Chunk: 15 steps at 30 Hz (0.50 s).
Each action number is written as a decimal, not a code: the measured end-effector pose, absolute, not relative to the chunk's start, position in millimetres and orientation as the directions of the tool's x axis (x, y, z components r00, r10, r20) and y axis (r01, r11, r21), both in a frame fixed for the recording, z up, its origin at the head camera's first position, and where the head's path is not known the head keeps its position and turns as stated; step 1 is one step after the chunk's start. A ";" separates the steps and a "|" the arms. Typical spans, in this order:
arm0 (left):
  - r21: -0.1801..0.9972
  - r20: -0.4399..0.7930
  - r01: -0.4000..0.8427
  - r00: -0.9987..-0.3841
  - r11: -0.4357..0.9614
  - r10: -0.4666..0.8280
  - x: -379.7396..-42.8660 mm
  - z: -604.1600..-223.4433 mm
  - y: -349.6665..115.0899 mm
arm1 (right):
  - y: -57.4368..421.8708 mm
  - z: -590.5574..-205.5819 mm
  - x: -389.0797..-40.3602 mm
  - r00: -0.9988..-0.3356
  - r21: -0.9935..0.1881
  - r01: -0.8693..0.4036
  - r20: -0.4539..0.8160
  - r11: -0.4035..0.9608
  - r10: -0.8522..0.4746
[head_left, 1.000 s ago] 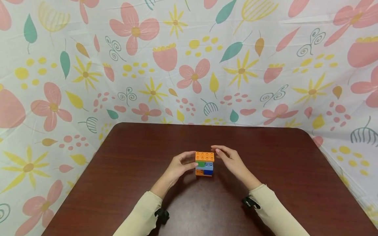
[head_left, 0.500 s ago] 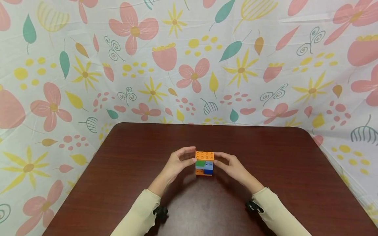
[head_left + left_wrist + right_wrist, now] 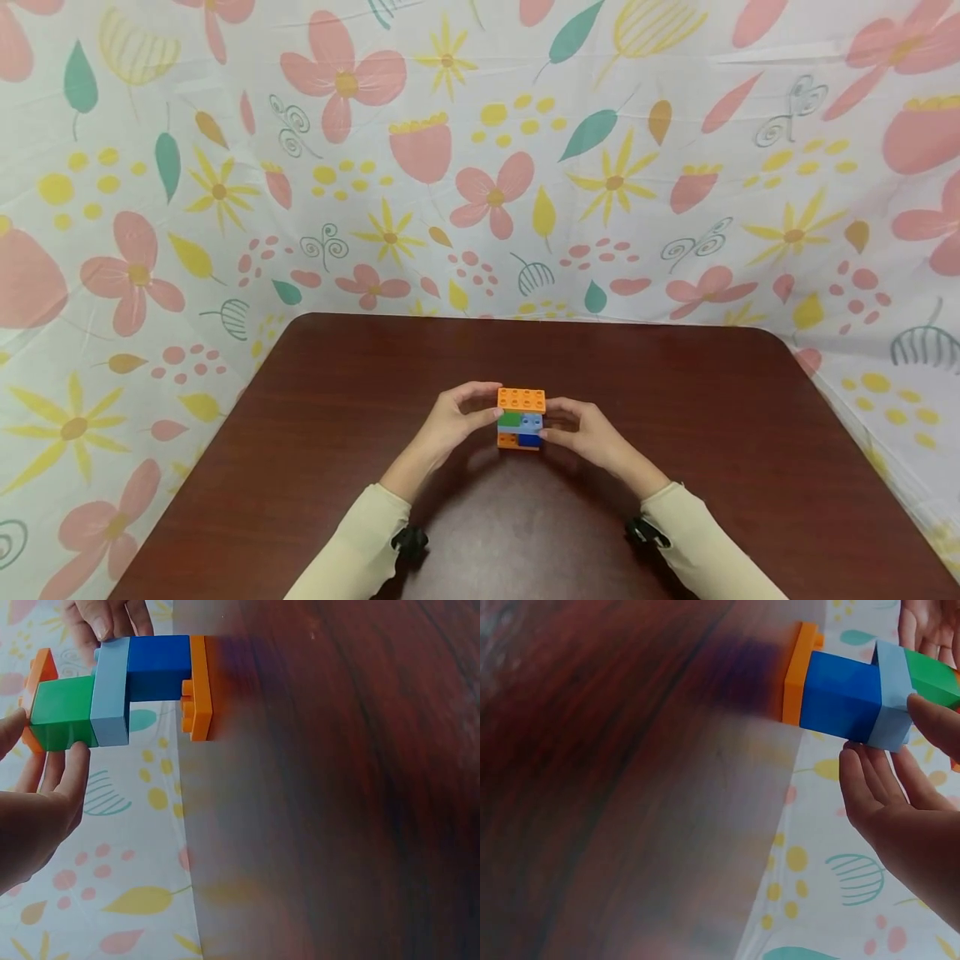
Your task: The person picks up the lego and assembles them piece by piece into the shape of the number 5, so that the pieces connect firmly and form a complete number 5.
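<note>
A stack of toy building bricks stands upright on the table. Its top is an orange studded brick (image 3: 521, 400), with a green brick (image 3: 511, 419) beneath it on the left side. Below that comes a light blue brick (image 3: 110, 694), then a dark blue brick (image 3: 841, 694) on the right, on an orange base brick (image 3: 200, 690). My left hand (image 3: 447, 422) grips the upper part, thumb near the top brick and fingertips on the green one. From the right, my right hand (image 3: 595, 436) holds the light blue brick between thumb and fingers.
The dark brown table (image 3: 360, 375) reaches back to a white floral cloth (image 3: 480, 167) hanging behind it. Dark bands (image 3: 410, 542) sit at the cuffs of both light sleeves (image 3: 352, 542).
My right hand was apart from the stack, then came to its upper right side; its thumb is now lower, at the light blue brick. The left thumb rose, then came down slightly.
</note>
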State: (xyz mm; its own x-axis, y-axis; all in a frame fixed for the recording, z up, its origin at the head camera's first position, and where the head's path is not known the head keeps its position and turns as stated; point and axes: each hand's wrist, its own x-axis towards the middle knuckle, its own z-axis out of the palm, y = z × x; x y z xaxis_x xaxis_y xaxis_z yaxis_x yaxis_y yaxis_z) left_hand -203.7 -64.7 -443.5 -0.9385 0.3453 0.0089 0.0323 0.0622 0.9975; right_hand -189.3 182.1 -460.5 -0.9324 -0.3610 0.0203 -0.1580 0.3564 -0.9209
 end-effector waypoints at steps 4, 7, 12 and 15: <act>0.997 0.016 0.043 -0.936 0.069 0.353 -204.1 -443.8 -64.1 | 183.1 -462.6 -190.4 -0.933 -0.911 -0.163 0.018 0.378 -0.360; 0.996 0.021 0.051 -0.935 0.074 0.354 -205.6 -445.1 -65.1 | 182.8 -463.5 -191.5 -0.933 -0.907 -0.165 0.016 0.387 -0.360; 0.995 0.029 0.061 -0.935 0.081 0.353 -207.5 -446.6 -66.5 | 182.1 -466.0 -193.2 -0.935 -0.902 -0.167 0.017 0.399 -0.353; 0.994 0.032 0.067 -0.937 0.088 0.348 -208.1 -446.4 -66.5 | 181.4 -466.2 -193.9 -0.933 -0.901 -0.173 0.020 0.398 -0.360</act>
State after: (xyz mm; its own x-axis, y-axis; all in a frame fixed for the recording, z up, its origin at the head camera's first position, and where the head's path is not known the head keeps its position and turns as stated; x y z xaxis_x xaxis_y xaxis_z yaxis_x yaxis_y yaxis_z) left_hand -208.1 -66.5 -446.4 -0.9368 0.3484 0.0323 0.0670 0.0882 0.9938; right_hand -193.9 181.4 -466.2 -0.9327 -0.3602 0.0203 -0.1733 0.3981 -0.9008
